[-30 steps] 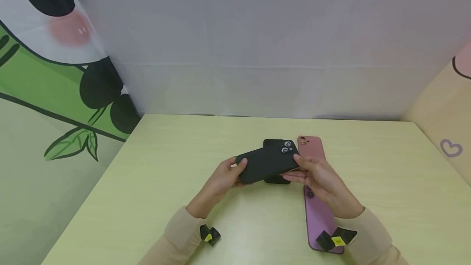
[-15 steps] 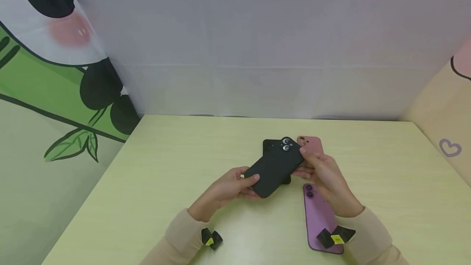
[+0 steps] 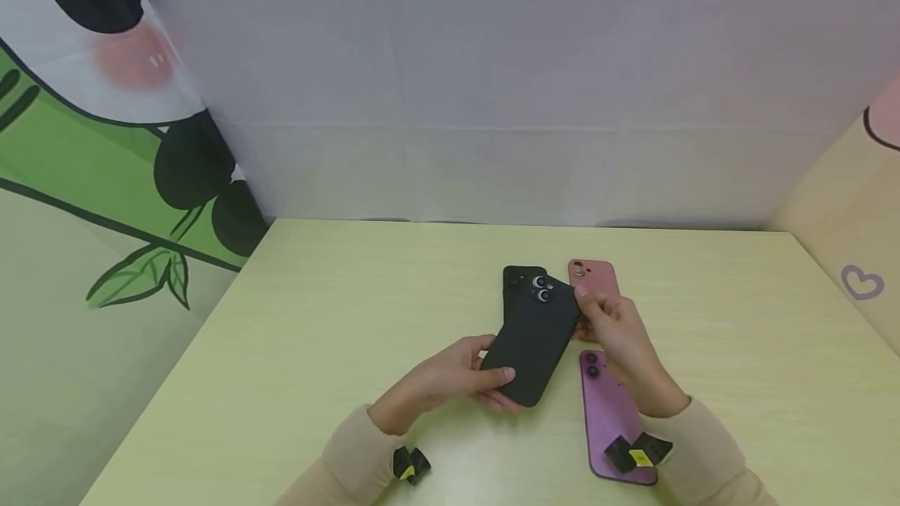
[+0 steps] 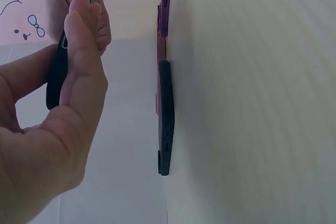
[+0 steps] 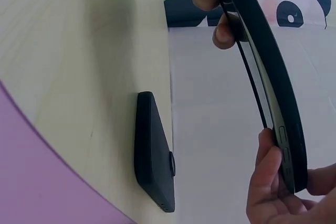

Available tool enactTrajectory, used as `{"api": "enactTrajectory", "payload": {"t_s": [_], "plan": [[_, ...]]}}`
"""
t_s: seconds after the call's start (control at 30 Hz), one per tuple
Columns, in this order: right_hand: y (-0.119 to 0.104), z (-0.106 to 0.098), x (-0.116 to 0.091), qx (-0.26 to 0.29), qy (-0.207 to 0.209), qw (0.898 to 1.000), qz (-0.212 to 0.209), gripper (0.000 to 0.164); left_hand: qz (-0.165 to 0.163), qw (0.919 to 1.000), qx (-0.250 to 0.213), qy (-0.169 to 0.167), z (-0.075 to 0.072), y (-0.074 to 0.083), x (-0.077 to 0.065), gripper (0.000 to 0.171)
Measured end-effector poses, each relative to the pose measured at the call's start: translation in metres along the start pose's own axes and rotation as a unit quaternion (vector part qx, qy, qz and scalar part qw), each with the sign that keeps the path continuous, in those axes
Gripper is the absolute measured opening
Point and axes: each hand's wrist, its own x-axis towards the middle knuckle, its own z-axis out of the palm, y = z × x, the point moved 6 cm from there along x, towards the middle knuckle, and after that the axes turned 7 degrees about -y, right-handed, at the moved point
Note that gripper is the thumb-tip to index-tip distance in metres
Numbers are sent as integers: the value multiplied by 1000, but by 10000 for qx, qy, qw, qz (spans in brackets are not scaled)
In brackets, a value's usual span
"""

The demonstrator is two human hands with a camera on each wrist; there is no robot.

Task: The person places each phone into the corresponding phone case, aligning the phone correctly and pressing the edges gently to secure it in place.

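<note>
Black phone (image 3: pixel 534 346) is between the two hands, off the tabletop (image 3: pixel 380 295), back face up, slanted. Left hand (image 3: pixel 460 373) pinches its lower end: thumb flat on the back, other fingers underneath, a few tips showing past the near edge. Right hand (image 3: pixel 622 334) pinches the far corner on the lens side: thumb at the edge, fingers below. Both sets of fingers are closed down to about the phone's thickness. Lenses sit just left of the right thumb. Right wrist view: pale side strip with buttons beside the right fingers, between the dark back and a thin dark front rim. Second black phone (image 3: pixel 516 292) lies flat on the tabletop, beyond the left fingers and left of the right ones, not touched, partly hidden by the held one. Pink phone (image 3: pixel 594 276) is just beyond the right fingers, lower end hidden by that hand. Purple phone (image 3: pixel 612 416) lies nearer the person than the right fingers, partly under the wrist.
</note>
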Motion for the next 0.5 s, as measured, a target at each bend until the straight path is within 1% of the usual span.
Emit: {"api": "enactTrajectory", "payload": {"t_s": [0.23,0.5], "plan": [[-1,1,0,-317,71,9995,-6,37,125,9999,25,93,5,2,-1,32],[-1,2,0,-352,112,9993,-40,38,105,9994,108,324,5,4,-4,31]]}}
